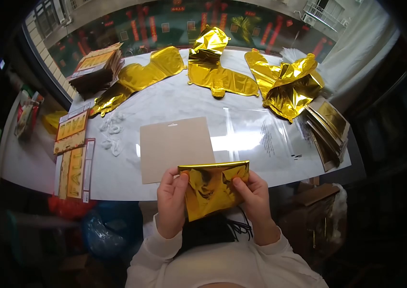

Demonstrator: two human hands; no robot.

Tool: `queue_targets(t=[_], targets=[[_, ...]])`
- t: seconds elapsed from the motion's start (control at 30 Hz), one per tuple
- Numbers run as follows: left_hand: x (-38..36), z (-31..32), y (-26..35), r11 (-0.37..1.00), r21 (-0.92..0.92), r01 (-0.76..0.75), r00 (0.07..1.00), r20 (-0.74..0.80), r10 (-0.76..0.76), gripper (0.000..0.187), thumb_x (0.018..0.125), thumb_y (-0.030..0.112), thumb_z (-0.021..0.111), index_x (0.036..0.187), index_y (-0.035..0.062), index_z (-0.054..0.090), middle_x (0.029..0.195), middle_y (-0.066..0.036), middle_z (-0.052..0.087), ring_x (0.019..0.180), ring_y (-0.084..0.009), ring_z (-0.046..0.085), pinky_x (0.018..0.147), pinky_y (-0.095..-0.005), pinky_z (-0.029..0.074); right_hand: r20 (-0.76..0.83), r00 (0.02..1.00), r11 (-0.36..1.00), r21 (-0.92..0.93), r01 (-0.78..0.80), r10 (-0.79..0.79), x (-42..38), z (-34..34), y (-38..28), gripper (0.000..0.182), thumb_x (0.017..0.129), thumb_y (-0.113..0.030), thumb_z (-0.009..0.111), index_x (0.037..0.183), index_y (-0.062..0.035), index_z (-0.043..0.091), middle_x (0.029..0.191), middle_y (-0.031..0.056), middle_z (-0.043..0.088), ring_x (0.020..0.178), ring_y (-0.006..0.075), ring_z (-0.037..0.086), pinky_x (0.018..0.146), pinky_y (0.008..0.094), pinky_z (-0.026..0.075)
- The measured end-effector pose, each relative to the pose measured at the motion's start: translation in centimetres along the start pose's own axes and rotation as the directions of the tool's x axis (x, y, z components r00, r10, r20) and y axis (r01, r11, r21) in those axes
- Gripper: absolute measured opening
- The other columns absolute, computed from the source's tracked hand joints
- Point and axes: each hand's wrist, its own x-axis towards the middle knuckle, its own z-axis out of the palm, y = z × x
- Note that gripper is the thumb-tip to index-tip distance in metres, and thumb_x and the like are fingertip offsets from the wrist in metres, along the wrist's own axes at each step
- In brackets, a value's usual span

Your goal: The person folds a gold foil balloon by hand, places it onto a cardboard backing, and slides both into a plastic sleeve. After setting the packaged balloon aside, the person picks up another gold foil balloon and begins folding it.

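Note:
Between my two hands is a folded gold foil balloon (pixel 213 197), held in front of my body at the table's near edge. My left hand (pixel 172 199) pinches its left side, thumb on top. On the opposite side my right hand (pixel 253 197) grips it the same way. Just beyond the foil lies a flat brown cardboard sheet (pixel 177 146) with a small hanging slot. A clear plastic bag (pixel 261 134) with printed text is spread to the right of the cardboard, reflecting light.
Flat gold foil balloons (pixel 148 72) lie along the far side. At left are a stack of printed cards (pixel 95 67), more printed cards (pixel 72 168) and coils of white string (pixel 112 134). Folded gold foil pieces (pixel 325 129) are piled at right. A window stands behind the table (pixel 126 168).

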Motion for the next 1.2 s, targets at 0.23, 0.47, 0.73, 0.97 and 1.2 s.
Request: queue_targets(t=[0.23, 0.47, 0.73, 0.97, 1.2], targets=[[0.0, -0.3, -1.0, 0.989, 0.112, -0.093, 0.99, -0.091, 0.103, 0.02, 0.111, 0.021, 0.055, 0.111, 0.0021, 0.06, 0.1, -0.005, 0.068, 0.092, -0.0087, 0.061, 0.084, -0.0225, 0.049, 0.02, 0.999, 0.999, -0.035, -0.026, 0.027, 0.0, -0.2, 0.0, 0.025, 0.105, -0.011, 0.064, 0.124, 0.0053, 0.065, 0.115, 0.0083, 0.072, 0.102, 0.0114, 0.067, 0.09, 0.0262, 0.053], [0.0, -0.1, -1.8, 0.956, 0.239, -0.172, 0.969, -0.135, 0.208, 0.021, 0.112, 0.025, 0.055, 0.101, 0.0063, 0.056, 0.09, -0.001, 0.06, 0.082, -0.0065, 0.052, 0.076, -0.0208, 0.044, -0.002, 0.999, 0.998, 0.052, -0.045, 0.045, 0.2, 0.4, -0.1, 0.019, 0.106, -0.014, 0.064, 0.114, 0.0027, 0.068, 0.102, 0.0023, 0.071, 0.09, 0.0052, 0.061, 0.082, 0.0214, 0.049], [0.3, -0.1, -1.9, 0.925, 0.309, -0.22, 0.954, -0.128, 0.27, 0.019, 0.112, 0.023, 0.053, 0.102, 0.0065, 0.054, 0.089, 0.0, 0.058, 0.08, -0.0047, 0.05, 0.072, -0.0204, 0.043, 0.012, 0.998, 0.998, 0.027, -0.06, 0.059, 0.4, 0.1, -0.3, 0.019, 0.107, -0.015, 0.063, 0.114, 0.002, 0.066, 0.103, 0.0027, 0.07, 0.093, 0.005, 0.061, 0.084, 0.022, 0.049], [0.4, -2.0, -1.4, 0.913, 0.357, -0.198, 0.972, -0.047, 0.229, 0.019, 0.112, 0.023, 0.052, 0.107, 0.0051, 0.058, 0.096, -0.002, 0.064, 0.087, -0.0089, 0.056, 0.078, -0.0262, 0.048, 0.077, 0.995, 0.998, 0.011, -0.06, 0.059, 1.3, -0.6, -0.1, 0.024, 0.105, -0.009, 0.063, 0.126, 0.0018, 0.06, 0.11, 0.0073, 0.072, 0.098, 0.0102, 0.067, 0.089, 0.025, 0.053], [1.4, -3.6, 1.8, -0.044, 0.947, -0.318, 0.931, 0.32, 0.174, 0.036, 0.104, 0.024, 0.061, 0.133, 0.0034, 0.064, 0.148, -0.024, 0.057, 0.145, -0.0448, 0.045, 0.12, -0.064, 0.028, -0.305, 0.948, 0.993, 0.044, 0.106, -0.087, 2.6, -2.8, -2.8, 0.02, 0.103, -0.009, 0.064, 0.121, -0.0001, 0.064, 0.101, 0.0036, 0.072, 0.083, 0.0082, 0.065, 0.076, 0.0223, 0.052]])
